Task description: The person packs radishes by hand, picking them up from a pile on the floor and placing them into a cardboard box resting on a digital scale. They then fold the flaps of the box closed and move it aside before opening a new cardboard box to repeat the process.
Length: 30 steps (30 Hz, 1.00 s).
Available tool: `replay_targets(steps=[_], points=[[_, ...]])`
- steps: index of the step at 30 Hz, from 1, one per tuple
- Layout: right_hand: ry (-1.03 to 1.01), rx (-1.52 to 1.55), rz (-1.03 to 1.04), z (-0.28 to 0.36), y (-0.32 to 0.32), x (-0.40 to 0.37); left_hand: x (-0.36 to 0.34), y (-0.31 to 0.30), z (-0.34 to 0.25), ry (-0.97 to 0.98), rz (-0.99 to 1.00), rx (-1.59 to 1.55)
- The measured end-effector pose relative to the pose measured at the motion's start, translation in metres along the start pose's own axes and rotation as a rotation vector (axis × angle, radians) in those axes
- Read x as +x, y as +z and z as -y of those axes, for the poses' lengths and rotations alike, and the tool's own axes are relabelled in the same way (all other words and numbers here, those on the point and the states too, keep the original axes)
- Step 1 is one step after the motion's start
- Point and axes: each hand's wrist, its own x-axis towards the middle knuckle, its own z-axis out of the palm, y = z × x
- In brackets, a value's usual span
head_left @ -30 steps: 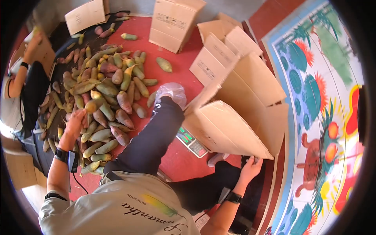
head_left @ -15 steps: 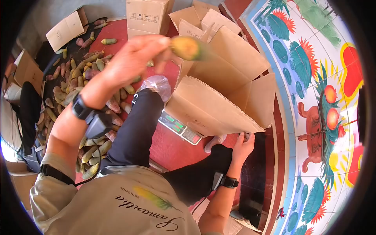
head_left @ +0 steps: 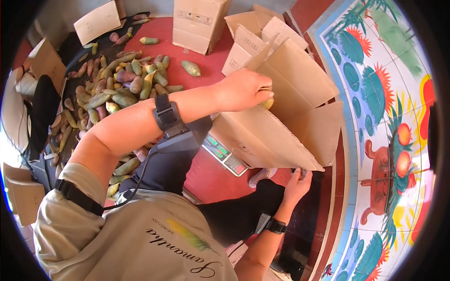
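Note:
Above the near opening of a cardboard box [head_left: 267,136], my left hand [head_left: 244,90] is closed round a green-yellow root vegetable [head_left: 268,102], which shows only in part below the fingers. The box stands with its flaps up, and its inside is partly hidden. My right hand [head_left: 297,187] pinches the lower right corner of the near flap. Under the box's left side a scale [head_left: 225,154] shows its lit display and keys. At the left lies a large pile of green and purplish root vegetables [head_left: 124,86].
A closed carton [head_left: 199,23] and another open box [head_left: 253,40] stand at the back. A loose green vegetable [head_left: 191,68] lies on the red floor [head_left: 201,175]. At the far left are cardboard pieces [head_left: 47,68]. A painted tile wall [head_left: 375,103] runs along the right.
My left hand has moved right and down to the box opening with a vegetable in it. The view has shifted, so the surroundings appear further right. My right hand stays at the flap corner.

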Motion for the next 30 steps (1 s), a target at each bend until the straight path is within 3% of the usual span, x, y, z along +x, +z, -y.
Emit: replay_targets(steps=[2, 3, 6, 8, 10, 12, 14, 16, 18, 20, 22, 24, 26, 27, 28, 30], points=[[0.116, 0.028, -0.004, 0.013, -0.002, -0.001, -0.01, -0.009, 0.001, 0.025, -0.07, -0.06], [-0.032, -0.036, -0.035, -0.009, 0.0, 0.001, -0.016, -0.018, 0.0, 0.071, -0.103, -0.057], [0.017, 0.106, -0.001, -0.01, -0.001, 0.0, -0.046, -0.045, 0.015, 0.114, -0.173, 0.003], [-0.035, -0.008, 0.043, -0.013, -0.004, 0.002, -0.08, -0.065, 0.031, 0.111, -0.202, 0.056], [-0.033, 0.077, 0.029, -0.015, -0.002, 0.002, -0.122, -0.089, 0.049, -0.096, -0.059, -0.005], [0.042, -0.018, 0.052, -0.018, -0.007, 0.004, -0.175, -0.105, 0.072, -0.425, -0.021, -0.169], [0.041, -0.037, 0.057, -0.014, -0.008, 0.006, -0.231, -0.12, 0.099, -0.604, 0.033, 0.055], [0.01, -0.046, 0.054, -0.016, -0.007, 0.006, -0.301, -0.127, 0.13, -0.622, 0.084, 0.32], [0.025, -0.121, 0.069, -0.01, -0.009, 0.007, -0.364, -0.131, 0.141, -0.711, 0.189, 0.533], [0.008, -0.124, 0.067, -0.008, -0.007, 0.007, -0.439, -0.13, 0.172, -0.799, 0.695, 0.83], [0.019, -0.149, 0.053, -0.004, -0.006, 0.007, -0.515, -0.12, 0.195, -0.774, 0.904, 0.873], [0.017, -0.196, 0.064, -0.003, -0.007, 0.007, -0.56, -0.11, 0.185, -1.286, 0.482, 0.597], [0.033, -0.195, 0.044, -0.004, -0.008, 0.007, -0.573, -0.103, 0.156, -1.365, 0.492, 0.619], [0.027, -0.202, 0.045, -0.004, -0.008, 0.008, -0.65, -0.069, 0.203, -1.638, 0.22, 0.58], [0.025, -0.208, 0.041, -0.004, -0.009, 0.008, -0.708, -0.055, 0.208, -1.08, 0.284, 1.144], [0.017, -0.217, 0.038, -0.008, -0.01, 0.007, -0.701, -0.046, 0.19, -1.495, 0.253, 0.722]])
